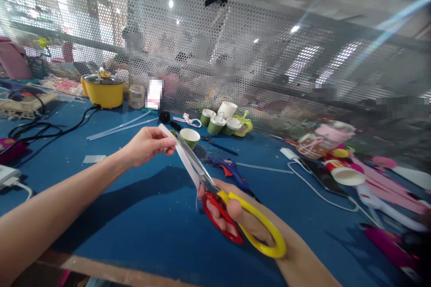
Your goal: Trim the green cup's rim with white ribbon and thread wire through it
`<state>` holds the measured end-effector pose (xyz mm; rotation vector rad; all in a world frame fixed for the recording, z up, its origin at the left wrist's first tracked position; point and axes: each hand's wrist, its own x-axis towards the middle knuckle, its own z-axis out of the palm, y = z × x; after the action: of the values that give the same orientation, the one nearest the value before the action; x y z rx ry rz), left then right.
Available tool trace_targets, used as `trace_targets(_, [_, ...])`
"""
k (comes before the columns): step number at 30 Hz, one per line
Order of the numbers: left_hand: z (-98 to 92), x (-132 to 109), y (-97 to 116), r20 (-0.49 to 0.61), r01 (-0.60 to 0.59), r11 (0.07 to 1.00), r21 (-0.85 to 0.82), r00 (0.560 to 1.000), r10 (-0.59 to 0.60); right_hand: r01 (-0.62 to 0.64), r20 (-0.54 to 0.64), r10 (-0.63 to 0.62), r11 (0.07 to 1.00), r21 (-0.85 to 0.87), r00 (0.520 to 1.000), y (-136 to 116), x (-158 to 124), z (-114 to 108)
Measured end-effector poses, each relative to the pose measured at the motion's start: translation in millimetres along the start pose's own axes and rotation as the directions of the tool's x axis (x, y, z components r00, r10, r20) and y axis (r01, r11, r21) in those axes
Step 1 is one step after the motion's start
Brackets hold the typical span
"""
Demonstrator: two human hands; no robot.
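Observation:
My left hand (148, 144) pinches the far end of a narrow white paper strip (183, 158) above the blue table (144, 215). My right hand (242, 222) grips scissors (232, 215) with one red and one yellow handle loop, fingers through the loops. The steel blades point up and left along the strip, with the paper lying between or against them. A thin sliver of paper hangs down below the blades near the pivot.
A green paper cup (190, 136) stands just behind the strip, with more cups (218, 121) farther back. A blue glue gun (229, 168), a yellow pot (103, 89), black cables (40, 132), a white charger cable (316, 188) and pink craft pieces (377, 184) surround me. A perforated metal screen (235, 54) backs the table.

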<state>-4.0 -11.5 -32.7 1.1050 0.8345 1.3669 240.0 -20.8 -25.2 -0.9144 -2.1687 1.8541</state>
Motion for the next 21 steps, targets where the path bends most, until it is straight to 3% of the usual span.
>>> trace_targets(11, [-1.6, 1.4, 1.8, 0.075, -0.010, 0.996, 0.089, 0.997, 0.003, 0.027, -0.125, -0.030, 0.999, -0.025, 0.992, -4.7, -1.4, 8.8])
trace_targets(17, [-2.8, 2.2, 3.1, 0.077, 0.009, 0.993, 0.115, 0.997, -0.017, 0.004, -0.010, -0.005, 0.998, -0.062, 1.000, -2.1, 2.0, -0.2])
trace_targets(21, [-1.4, 0.9, 2.7, 0.062, 0.019, 0.998, 0.061, 0.998, -0.023, 0.024, -0.044, -0.023, 0.999, 0.025, 0.999, -3.5, 3.5, 3.8])
